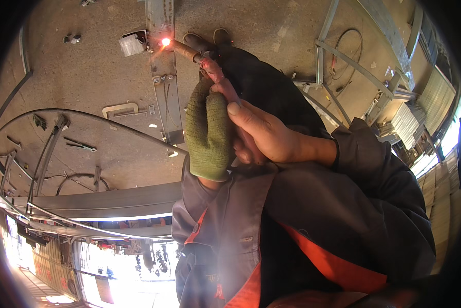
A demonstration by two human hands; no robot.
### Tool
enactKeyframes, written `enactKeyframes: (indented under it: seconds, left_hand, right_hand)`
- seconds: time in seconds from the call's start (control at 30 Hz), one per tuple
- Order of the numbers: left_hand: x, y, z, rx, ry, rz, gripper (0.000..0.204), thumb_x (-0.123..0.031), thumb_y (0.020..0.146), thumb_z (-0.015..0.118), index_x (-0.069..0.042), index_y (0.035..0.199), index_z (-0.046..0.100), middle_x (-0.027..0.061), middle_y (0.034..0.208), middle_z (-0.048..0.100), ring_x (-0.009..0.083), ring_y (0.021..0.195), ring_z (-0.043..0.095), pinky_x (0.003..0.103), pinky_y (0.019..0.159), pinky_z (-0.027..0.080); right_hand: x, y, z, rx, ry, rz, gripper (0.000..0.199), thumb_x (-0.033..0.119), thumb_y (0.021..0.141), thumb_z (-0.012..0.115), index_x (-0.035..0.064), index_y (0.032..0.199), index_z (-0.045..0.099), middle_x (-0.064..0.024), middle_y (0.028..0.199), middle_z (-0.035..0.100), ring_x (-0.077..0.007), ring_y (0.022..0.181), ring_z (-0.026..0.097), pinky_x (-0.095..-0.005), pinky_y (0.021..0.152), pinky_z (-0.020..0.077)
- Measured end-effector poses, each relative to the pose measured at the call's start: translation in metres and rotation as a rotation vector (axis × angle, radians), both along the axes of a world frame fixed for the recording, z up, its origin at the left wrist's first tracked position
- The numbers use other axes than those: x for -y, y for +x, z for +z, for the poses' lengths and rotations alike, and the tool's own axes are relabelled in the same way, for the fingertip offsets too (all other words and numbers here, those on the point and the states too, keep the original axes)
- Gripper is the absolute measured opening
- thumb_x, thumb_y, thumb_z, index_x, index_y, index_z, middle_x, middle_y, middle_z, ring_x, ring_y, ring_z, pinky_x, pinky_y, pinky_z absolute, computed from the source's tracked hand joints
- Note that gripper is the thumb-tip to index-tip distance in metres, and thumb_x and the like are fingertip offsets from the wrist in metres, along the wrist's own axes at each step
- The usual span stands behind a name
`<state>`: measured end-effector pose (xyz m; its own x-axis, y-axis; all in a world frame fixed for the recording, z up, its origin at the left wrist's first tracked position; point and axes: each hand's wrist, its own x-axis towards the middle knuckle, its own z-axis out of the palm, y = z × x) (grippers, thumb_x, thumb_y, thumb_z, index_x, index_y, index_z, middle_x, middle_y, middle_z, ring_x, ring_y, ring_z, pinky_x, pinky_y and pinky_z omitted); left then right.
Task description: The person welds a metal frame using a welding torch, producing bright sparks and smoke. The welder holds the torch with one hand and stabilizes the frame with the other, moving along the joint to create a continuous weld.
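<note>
A welding torch with a red handle and a brownish nozzle points up and left from my hands. At its tip a bright orange-white glow meets a flat steel bar on the floor. My left hand, in a green knit glove, is closed at the torch just behind the neck; its fingertips are partly hidden. My bare right hand wraps the rear of the handle, thumb on top. A small bright metal piece lies beside the bar, close to the glow.
A C-shaped clamp rests on the floor left of the bar. A dark cable arcs across the left side. A long steel beam lies at lower left. Steel framing and a looped cable are at right.
</note>
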<state>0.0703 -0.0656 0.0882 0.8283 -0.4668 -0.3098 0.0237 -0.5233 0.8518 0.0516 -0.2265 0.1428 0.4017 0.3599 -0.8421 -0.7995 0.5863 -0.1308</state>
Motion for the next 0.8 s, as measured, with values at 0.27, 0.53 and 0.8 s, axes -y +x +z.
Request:
enactKeyframes:
  seconds: [0.27,0.53,0.8]
  left_hand:
    - [0.0,0.003,0.001,-0.032,-0.043,0.016,0.043,-0.007,0.099,0.069,0.002,0.141,0.061,0.0279,0.143,0.061,0.0444,0.123,0.065,0.048,0.101,0.056]
    - [0.013,0.012,0.017,-0.452,-0.238,0.302,0.038,-0.014,0.11,0.06,0.004,0.143,0.059,0.0238,0.139,0.064,0.0355,0.124,0.066,0.042,0.103,0.054]
    - [-0.001,0.002,0.0,-0.127,-0.153,0.096,0.044,-0.005,0.1,0.067,0.001,0.144,0.061,0.0268,0.143,0.06,0.0431,0.122,0.065,0.049,0.101,0.055]
  right_hand:
    - [0.0,-0.002,0.004,0.076,-0.036,-0.01,0.073,0.052,0.117,0.04,0.0085,0.172,0.021,-0.0039,0.094,0.06,-0.0091,0.065,0.054,-0.0244,0.054,0.045]
    - [0.0,-0.009,-0.001,0.095,-0.04,0.007,0.07,0.053,0.117,0.038,0.0102,0.172,0.025,-0.0036,0.083,0.057,-0.0092,0.061,0.052,-0.0239,0.054,0.0435]
    - [-0.005,-0.002,0.004,0.113,-0.064,-0.015,0.071,0.051,0.117,0.038,0.0115,0.174,0.022,-0.0034,0.09,0.06,-0.0082,0.063,0.052,-0.0241,0.053,0.0434]
